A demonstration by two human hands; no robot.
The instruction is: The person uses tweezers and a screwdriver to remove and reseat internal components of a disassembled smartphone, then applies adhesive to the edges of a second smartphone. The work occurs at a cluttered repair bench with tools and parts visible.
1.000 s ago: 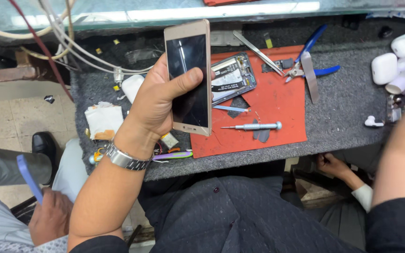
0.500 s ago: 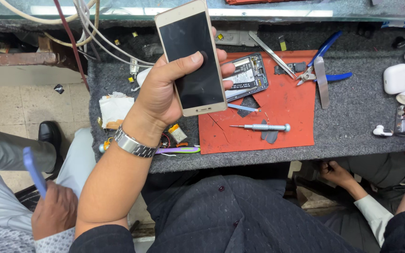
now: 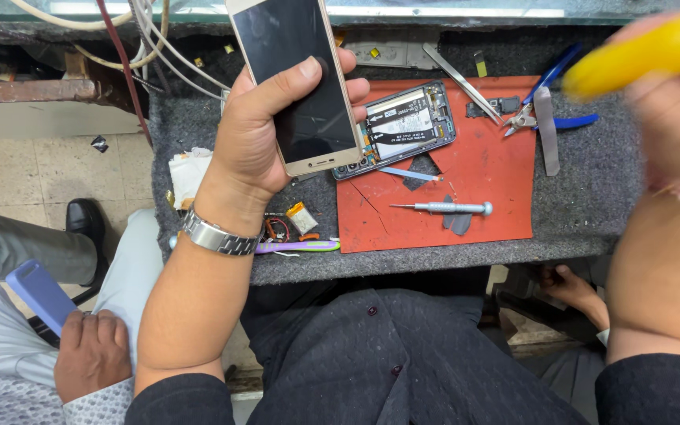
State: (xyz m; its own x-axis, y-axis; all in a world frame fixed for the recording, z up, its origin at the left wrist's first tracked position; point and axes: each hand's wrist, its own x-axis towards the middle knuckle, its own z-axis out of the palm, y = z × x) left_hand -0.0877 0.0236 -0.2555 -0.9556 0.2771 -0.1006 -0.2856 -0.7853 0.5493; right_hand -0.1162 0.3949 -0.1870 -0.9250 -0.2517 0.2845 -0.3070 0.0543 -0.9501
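Note:
My left hand (image 3: 265, 130) grips a gold-edged phone screen panel (image 3: 293, 75), dark glass up, thumb lying across the glass, above the grey bench mat (image 3: 592, 197). A metal watch (image 3: 216, 236) sits on that wrist. My right hand (image 3: 670, 118) is blurred at the right edge and holds a yellow tool (image 3: 643, 51). Under the panel, an opened phone body (image 3: 403, 126) with its battery showing rests on the red work mat (image 3: 482, 173). A silver screwdriver (image 3: 442, 208) lies on the red mat.
Blue-handled pliers (image 3: 548, 118) and tweezers (image 3: 462, 83) lie at the mat's far side. A purple toothbrush (image 3: 297, 246) and small parts sit near the bench's front edge. Cables (image 3: 151, 39) hang at the back left. A seated person's hand (image 3: 92, 358) holds a blue phone (image 3: 41, 295) at lower left.
My left hand has brought the screen panel up and closer to the camera. My right hand has swung into view at the right with the yellow tool.

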